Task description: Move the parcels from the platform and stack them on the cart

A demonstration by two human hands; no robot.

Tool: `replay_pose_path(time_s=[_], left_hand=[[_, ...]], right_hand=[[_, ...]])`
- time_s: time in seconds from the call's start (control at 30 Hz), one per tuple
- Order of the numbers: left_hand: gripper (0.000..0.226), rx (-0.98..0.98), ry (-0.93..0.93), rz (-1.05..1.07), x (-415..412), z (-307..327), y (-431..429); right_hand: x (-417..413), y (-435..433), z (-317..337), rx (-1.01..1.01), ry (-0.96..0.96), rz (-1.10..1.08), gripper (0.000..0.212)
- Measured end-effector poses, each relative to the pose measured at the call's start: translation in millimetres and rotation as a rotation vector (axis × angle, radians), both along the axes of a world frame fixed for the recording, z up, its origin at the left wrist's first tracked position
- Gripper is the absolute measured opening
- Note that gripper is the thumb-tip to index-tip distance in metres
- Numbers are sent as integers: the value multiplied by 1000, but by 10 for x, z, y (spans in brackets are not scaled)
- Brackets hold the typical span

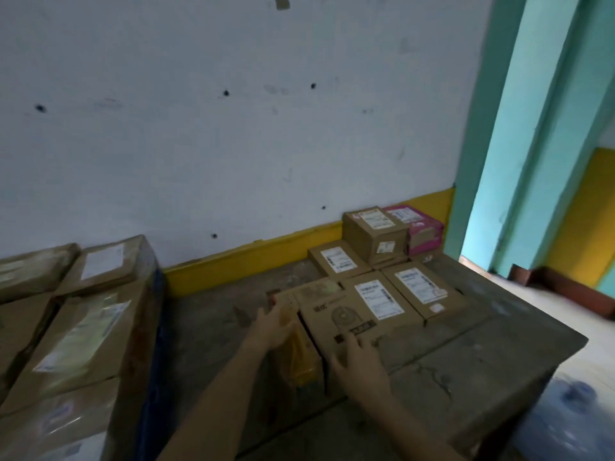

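Note:
Several brown cardboard parcels with white labels lie on a worn grey platform (466, 371) against the wall. The nearest one, a wide brown parcel (359, 314) with a round print on top, has my right hand (361, 364) resting on its near corner with fingers spread. My left hand (273, 326) reaches to the left end of that parcel, fingers straight, next to yellow tape (296, 357) on its side. Behind it lie a flat labelled parcel (421, 291), a small parcel (336, 261), a taller brown parcel (374, 234) and a pink parcel (419, 232).
A stack of large brown parcels (76, 331) stands at the left, over a blue edge (156, 327). A white wall with a yellow base strip runs behind. A teal door frame (519, 128) and a doorway are at the right. A blurred bluish object (565, 414) sits at the lower right.

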State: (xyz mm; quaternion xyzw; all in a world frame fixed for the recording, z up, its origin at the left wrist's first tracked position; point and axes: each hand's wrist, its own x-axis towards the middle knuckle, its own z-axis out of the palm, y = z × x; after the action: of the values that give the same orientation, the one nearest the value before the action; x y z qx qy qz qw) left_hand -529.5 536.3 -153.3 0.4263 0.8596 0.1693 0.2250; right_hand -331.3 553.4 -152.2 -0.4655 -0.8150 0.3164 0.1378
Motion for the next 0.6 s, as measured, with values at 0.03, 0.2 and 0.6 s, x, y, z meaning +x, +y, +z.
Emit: replay_pose_path(time_s=[0.03,0.2,0.6], left_hand=[[61,0,-13,4,0,-23,34],[64,-15,-36,32,0,-142,75],[64,149,-102,132,129,25,-131]], right_hand=[[-54,-54,-27,-7,8,13,37],[-315,-251,-142,-34,35,98,49],[-375,-460,-116,113,-33,91,73]])
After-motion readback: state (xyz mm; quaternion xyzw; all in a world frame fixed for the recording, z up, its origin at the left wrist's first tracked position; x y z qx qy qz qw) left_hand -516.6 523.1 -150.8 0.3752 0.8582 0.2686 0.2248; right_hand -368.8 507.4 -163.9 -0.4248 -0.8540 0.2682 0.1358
